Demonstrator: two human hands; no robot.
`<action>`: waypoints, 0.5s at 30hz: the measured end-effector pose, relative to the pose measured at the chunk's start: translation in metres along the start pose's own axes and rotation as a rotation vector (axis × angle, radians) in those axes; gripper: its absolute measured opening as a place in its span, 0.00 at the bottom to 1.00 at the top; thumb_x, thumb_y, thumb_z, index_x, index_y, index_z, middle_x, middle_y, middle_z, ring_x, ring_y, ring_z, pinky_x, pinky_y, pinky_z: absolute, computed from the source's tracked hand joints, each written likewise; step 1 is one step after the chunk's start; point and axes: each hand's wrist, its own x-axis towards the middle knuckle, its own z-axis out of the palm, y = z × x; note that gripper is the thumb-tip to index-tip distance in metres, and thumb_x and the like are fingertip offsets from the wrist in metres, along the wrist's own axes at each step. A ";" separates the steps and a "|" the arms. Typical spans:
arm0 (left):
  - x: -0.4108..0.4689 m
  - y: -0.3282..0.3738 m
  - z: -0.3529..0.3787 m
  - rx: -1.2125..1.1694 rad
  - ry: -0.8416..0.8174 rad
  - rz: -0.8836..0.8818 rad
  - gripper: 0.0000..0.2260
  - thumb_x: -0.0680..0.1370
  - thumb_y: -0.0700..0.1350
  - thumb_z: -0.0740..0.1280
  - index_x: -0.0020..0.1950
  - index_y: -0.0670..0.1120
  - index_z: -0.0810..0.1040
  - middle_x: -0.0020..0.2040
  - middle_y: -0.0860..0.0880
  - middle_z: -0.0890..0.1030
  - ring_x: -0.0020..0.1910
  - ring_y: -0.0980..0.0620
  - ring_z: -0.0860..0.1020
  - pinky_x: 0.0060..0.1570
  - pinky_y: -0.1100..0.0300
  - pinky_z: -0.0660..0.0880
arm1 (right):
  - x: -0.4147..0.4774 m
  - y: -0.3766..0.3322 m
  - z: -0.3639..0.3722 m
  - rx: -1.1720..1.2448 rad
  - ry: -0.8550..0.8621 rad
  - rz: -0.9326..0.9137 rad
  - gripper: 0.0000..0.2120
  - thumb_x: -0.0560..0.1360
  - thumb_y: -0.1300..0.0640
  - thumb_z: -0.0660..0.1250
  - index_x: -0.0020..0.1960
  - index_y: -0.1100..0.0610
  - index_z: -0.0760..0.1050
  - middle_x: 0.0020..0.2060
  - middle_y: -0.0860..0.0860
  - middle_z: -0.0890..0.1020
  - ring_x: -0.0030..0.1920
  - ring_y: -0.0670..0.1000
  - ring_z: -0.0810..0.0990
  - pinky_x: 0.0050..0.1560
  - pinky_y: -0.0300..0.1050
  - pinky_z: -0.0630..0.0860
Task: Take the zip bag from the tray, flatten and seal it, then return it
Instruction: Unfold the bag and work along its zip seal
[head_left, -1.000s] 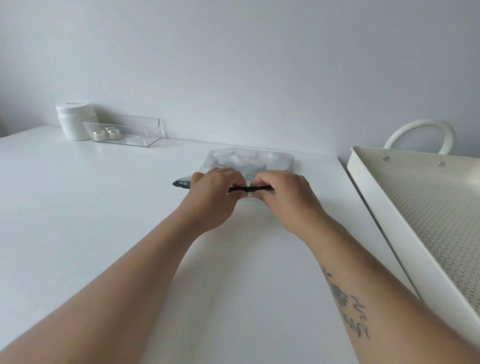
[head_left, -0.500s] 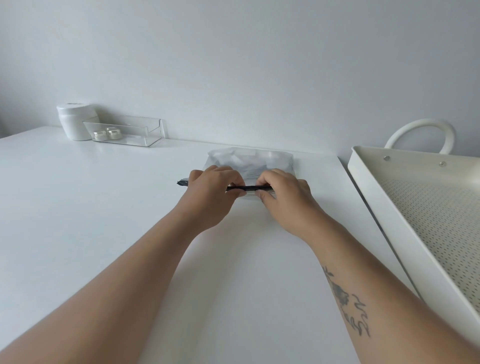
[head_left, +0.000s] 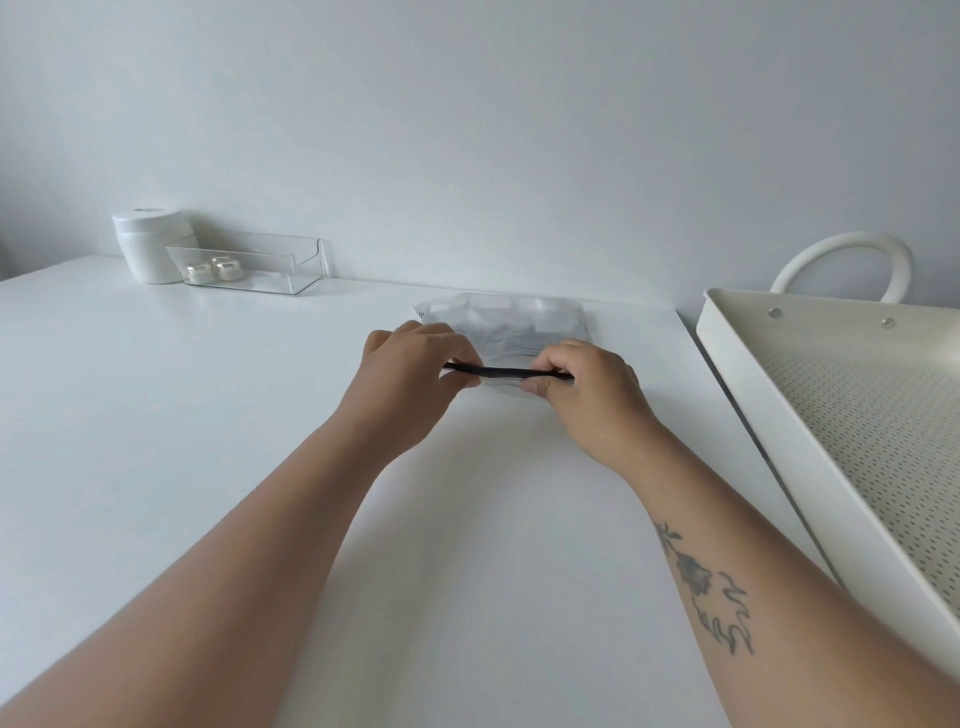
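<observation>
A clear zip bag (head_left: 511, 325) with a black zip strip lies flat on the white table (head_left: 182, 441), near the far edge. My left hand (head_left: 410, 364) pinches the left part of the black strip. My right hand (head_left: 587, 387) pinches the strip's right part. A short stretch of black strip shows between the two hands. The strip's ends are hidden under my fingers. The cream tray (head_left: 737, 332) with a perforated floor stands to the right of the bag, with nothing visible in it.
At the back left a white jar (head_left: 148, 244) stands next to a clear plastic box (head_left: 249, 262) holding two small round items. The tray's looped handle (head_left: 841, 254) rises against the wall. The table's right edge runs close beside the tray.
Both hands have slid to the right along the black strip, and the gap between them has widened. The strip's left end, which stuck out beyond my left hand, is now covered.
</observation>
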 end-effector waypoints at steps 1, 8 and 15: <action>0.000 0.000 0.000 0.001 -0.004 -0.011 0.03 0.77 0.44 0.68 0.46 0.52 0.80 0.45 0.56 0.80 0.49 0.52 0.73 0.56 0.54 0.62 | -0.001 0.001 0.000 -0.006 -0.009 -0.008 0.07 0.75 0.55 0.70 0.38 0.50 0.75 0.35 0.45 0.75 0.38 0.44 0.71 0.50 0.48 0.67; 0.001 0.002 0.004 0.057 0.020 -0.045 0.05 0.79 0.45 0.65 0.47 0.53 0.80 0.45 0.56 0.80 0.48 0.50 0.74 0.52 0.52 0.65 | -0.002 -0.007 0.009 -0.029 0.007 -0.116 0.02 0.76 0.55 0.68 0.47 0.48 0.78 0.42 0.40 0.79 0.48 0.21 0.61 0.47 0.41 0.55; -0.001 0.002 0.002 -0.031 -0.067 -0.010 0.02 0.76 0.51 0.68 0.47 0.56 0.80 0.43 0.59 0.80 0.47 0.53 0.75 0.51 0.54 0.68 | 0.000 -0.001 0.006 0.048 -0.039 0.012 0.04 0.75 0.54 0.70 0.41 0.49 0.80 0.31 0.43 0.77 0.38 0.44 0.72 0.44 0.44 0.63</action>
